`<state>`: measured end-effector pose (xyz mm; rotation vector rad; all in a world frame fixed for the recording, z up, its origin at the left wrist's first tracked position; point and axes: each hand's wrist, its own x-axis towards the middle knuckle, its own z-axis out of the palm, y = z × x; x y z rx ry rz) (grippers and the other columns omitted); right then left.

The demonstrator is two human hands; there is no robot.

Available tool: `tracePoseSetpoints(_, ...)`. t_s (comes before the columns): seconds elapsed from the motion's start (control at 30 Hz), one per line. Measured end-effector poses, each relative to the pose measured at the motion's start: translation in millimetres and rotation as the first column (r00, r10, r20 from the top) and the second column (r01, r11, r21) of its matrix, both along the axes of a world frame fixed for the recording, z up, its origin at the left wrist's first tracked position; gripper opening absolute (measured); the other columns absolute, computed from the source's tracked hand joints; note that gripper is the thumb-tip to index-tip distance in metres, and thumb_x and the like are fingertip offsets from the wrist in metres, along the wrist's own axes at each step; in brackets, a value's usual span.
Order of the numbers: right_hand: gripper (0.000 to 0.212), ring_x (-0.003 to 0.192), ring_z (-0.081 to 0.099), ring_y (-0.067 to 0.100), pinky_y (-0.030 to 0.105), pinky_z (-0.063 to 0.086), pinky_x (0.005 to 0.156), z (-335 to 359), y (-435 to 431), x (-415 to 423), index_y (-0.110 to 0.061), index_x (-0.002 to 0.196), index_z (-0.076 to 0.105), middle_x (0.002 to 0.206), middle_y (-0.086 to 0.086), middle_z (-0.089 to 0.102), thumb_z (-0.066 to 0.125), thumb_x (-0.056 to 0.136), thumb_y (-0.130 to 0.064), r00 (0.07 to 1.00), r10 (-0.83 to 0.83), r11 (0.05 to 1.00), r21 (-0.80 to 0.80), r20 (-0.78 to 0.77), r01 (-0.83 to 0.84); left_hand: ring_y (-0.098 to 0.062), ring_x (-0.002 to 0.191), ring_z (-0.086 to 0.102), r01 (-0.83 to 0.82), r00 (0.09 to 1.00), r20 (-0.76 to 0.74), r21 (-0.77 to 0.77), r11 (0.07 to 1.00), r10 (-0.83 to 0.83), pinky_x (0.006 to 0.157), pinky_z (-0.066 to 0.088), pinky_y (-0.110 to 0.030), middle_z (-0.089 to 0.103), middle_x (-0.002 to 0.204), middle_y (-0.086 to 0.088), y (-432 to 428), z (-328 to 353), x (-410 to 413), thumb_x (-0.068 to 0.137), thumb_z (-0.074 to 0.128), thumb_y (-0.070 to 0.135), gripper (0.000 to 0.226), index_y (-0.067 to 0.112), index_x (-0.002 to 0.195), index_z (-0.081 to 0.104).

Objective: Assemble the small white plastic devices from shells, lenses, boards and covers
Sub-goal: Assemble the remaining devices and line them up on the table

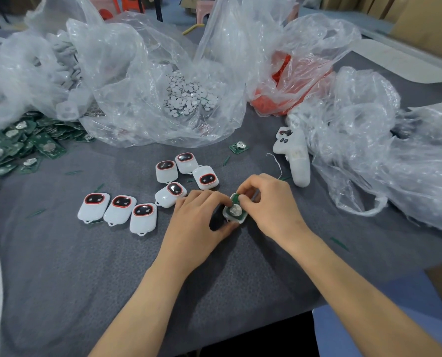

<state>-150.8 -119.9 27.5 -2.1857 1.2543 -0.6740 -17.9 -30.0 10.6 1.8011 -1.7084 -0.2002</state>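
Small white plastic shell (234, 214) w/ green circuit board (236, 205) seated inside, on grey felt table (60, 266) centre; left hand (196, 222) grips shell, right hand (268, 202) pinches board's top edge; seven finished white devices (119, 208) just left

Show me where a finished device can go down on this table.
Bare mat in front of the row of three devices, left of the left hand; a smaller patch right of the right hand. Crowded: bags and boards across the far side.
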Motion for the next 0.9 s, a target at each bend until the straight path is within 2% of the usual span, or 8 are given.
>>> tracePoseSetpoints(0.17,0.012,0.061,0.052,0.003,0.021,0.045,0.065,2.0,-1.4,-0.1,-0.019,0.079,0.067,0.08,-0.005,0.059,0.067,0.081,-0.008,1.0,-0.01,1.0,0.007,0.022,0.01,-0.016,0.101,0.054,-0.006,1.0,-0.013,0.001,1.0,0.006,0.088,0.038,-0.037,0.064,0.102,0.011,-0.3,0.7,-0.1,0.077,0.076,0.034,0.028,0.022,0.1,0.065)
tracePoseSetpoints(0.3,0.01,0.064,0.061,0.017,0.04,0.056,0.067,5.7,-3.5,-0.6,-0.014,0.081,0.066,0.083,0.0,0.06,0.064,0.083,-0.004,0.997,-0.014,0.997,0.081,0.076,0.008,-0.016,0.101,0.054,-0.007,1.0,-0.015,-0.002,1.0,0.007,0.087,0.038,-0.036,0.064,0.102,0.011,-0.2,-0.3,0.4,0.077,0.076,0.034,0.028,0.022,0.1,0.064)
tracePoseSetpoints(0.37,0.01,0.066,0.063,0.019,0.043,0.056,0.068,7.1,-5.3,-0.8,-0.013,0.082,0.067,0.083,0.002,0.061,0.063,0.083,-0.003,0.997,-0.003,0.996,0.093,0.073,-0.004,-0.015,0.101,0.054,-0.008,1.0,-0.013,-0.003,1.0,0.008,0.086,0.037,-0.034,0.064,0.102,0.011,-0.3,-0.6,0.2,0.077,0.076,0.034,0.028,0.022,0.1,0.064)
tracePoseSetpoints(0.53,0.011,0.058,0.054,0.005,0.033,0.054,0.063,7.7,-6.7,-0.3,-0.017,0.081,0.069,0.081,-0.004,0.059,0.066,0.082,-0.006,0.999,0.045,0.995,0.085,0.019,-0.046,-0.015,0.1,0.053,-0.006,1.0,-0.013,-0.006,1.0,0.006,0.085,0.036,-0.033,0.064,0.102,0.012,-0.7,-0.5,-0.2,0.077,0.077,0.035,0.029,0.023,0.101,0.064)
tracePoseSetpoints(0.67,0.011,0.058,0.053,0.004,0.024,0.047,0.058,4.8,-6.8,-1.4,-0.018,0.079,0.068,0.077,-0.009,0.056,0.067,0.082,-0.007,0.999,0.048,0.997,0.067,0.013,-0.049,-0.014,0.1,0.053,-0.006,1.0,-0.017,-0.01,1.0,0.006,0.084,0.035,-0.032,0.064,0.101,0.013,-1.0,-0.7,-0.3,0.077,0.077,0.034,0.029,0.023,0.1,0.064)
tracePoseSetpoints(0.77,0.01,0.064,0.053,0.004,0.017,0.042,0.062,2.5,-5.7,-1.8,-0.018,0.079,0.069,0.076,-0.01,0.055,0.068,0.08,-0.008,0.999,0.043,0.999,0.02,0.006,-0.043,-0.015,0.099,0.054,-0.009,1.0,-0.006,-0.013,1.0,0.009,0.084,0.036,-0.032,0.064,0.101,0.012,-1.1,-0.8,-0.8,0.076,0.078,0.034,0.029,0.023,0.1,0.065)
tracePoseSetpoints(0.83,0.01,0.064,0.051,0.003,0.016,0.041,0.063,-0.2,-4.3,-1.1,-0.018,0.079,0.069,0.078,-0.009,0.054,0.069,0.079,-0.008,0.999,0.04,0.999,-0.004,0.019,-0.04,-0.016,0.098,0.054,-0.012,1.0,-0.008,-0.017,1.0,0.012,0.084,0.036,-0.034,0.064,0.1,0.012,-1.2,-0.9,-1.0,0.077,0.077,0.033,0.028,0.024,0.1,0.065)
tracePoseSetpoints(0.9,0.009,0.062,0.047,0.001,0.022,0.043,0.067,-3.7,-1.9,-0.5,-0.017,0.081,0.07,0.085,-0.005,0.053,0.069,0.08,-0.008,0.998,0.037,0.999,-0.011,0.055,-0.037,-0.016,0.098,0.054,-0.011,1.0,-0.011,-0.023,1.0,0.011,0.084,0.038,-0.035,0.064,0.1,0.012,-1.3,-1.0,-1.4,0.077,0.077,0.033,0.027,0.026,0.102,0.067)
